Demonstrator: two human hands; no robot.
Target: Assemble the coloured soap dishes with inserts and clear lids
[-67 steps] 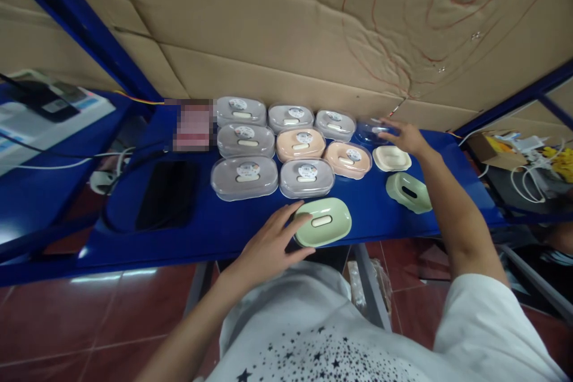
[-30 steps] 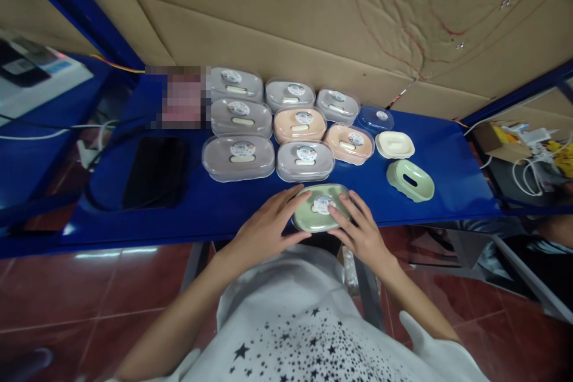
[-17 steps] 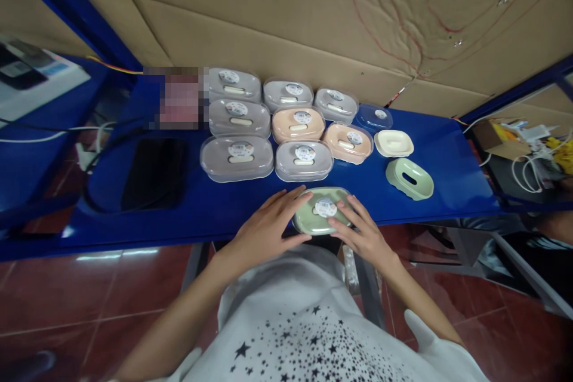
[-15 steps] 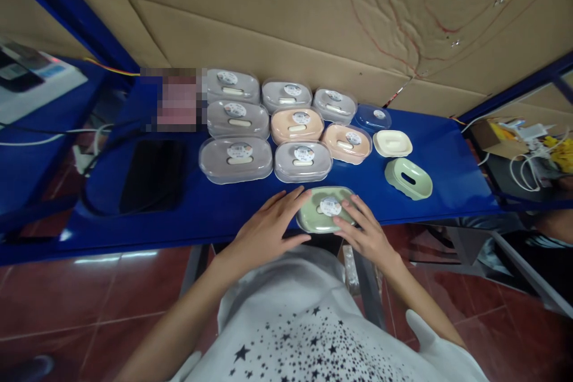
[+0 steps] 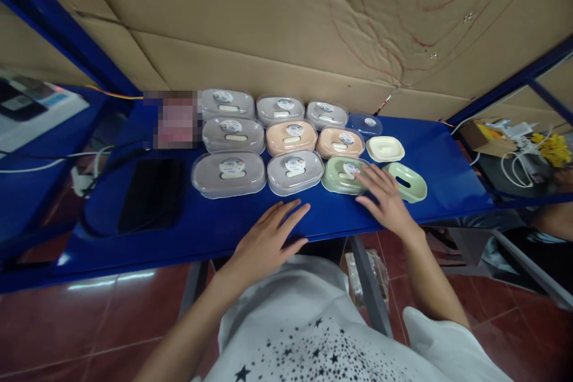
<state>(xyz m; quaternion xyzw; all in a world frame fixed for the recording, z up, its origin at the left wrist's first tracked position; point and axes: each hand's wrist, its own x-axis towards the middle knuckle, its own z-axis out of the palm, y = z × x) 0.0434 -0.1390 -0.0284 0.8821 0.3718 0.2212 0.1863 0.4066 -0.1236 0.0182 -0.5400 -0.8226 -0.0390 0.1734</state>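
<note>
A green soap box point(image 5: 341, 179) with a clear lid and a round sticker sits at the right end of the front row. The fingertips of my right hand point(image 5: 387, 198) rest at its right end, fingers spread apart. My left hand point(image 5: 268, 236) lies open at the table's front edge, holding nothing, just below a grey soap box point(image 5: 295, 172). Right of the green box are a green soap dish base point(image 5: 409, 183) with an oval slot, partly behind my right fingers, a cream inner tray point(image 5: 385, 148) and a loose clear lid point(image 5: 366, 124).
Several lidded grey and peach soap boxes point(image 5: 292, 138) stand in rows on the blue table point(image 5: 447, 173). A black flat object point(image 5: 151, 194) with cables lies left. Cardboard point(image 5: 250, 30) walls the back. A box of odds and ends point(image 5: 486, 138) is at the right.
The green soap box has moved from the front edge, between both hands, up to the front row's right end. My right hand went with it; my left hand is now off it.
</note>
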